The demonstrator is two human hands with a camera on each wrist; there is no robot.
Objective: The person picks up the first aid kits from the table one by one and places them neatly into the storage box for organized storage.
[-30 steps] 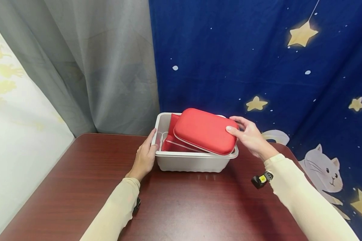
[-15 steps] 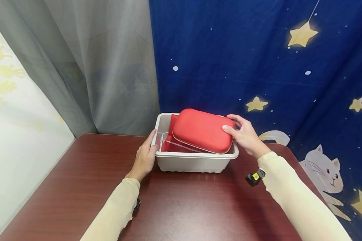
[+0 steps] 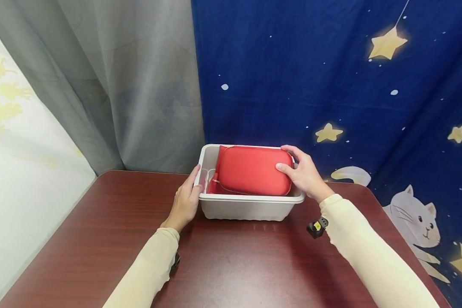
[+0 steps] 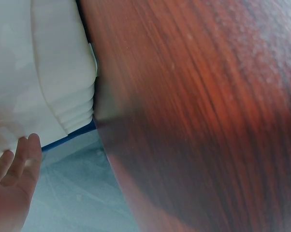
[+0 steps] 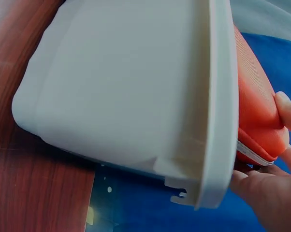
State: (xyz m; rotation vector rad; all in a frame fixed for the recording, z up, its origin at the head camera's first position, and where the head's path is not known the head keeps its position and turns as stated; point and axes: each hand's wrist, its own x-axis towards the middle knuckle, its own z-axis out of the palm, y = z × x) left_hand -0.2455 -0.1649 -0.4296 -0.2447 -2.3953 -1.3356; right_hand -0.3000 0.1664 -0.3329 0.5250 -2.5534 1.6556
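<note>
A red zippered hard case (image 3: 254,171) lies in a white plastic bin (image 3: 246,209), its top near the level of the rim. At the case's right end my right hand (image 3: 306,175) pinches it, thumb on top and fingers at the far edge. The right wrist view shows the zipper (image 5: 254,153) beside that hand. My left hand (image 3: 185,199) holds the bin's left end, thumb over the rim. Its fingertips touch the outer wall (image 4: 20,106) in the left wrist view. Another red item (image 3: 214,186) shows partly under and left of the case.
Clear plastic pieces (image 3: 209,174) stand at the left inside the bin. The bin sits near the far edge of a dark red wooden table (image 3: 231,261). Behind hang a grey curtain (image 3: 154,85) and a blue star-patterned curtain (image 3: 277,72).
My right hand has moved left and slightly down with the red case, which now lies flatter and deeper in the bin. My left hand and the bin have stayed put.
</note>
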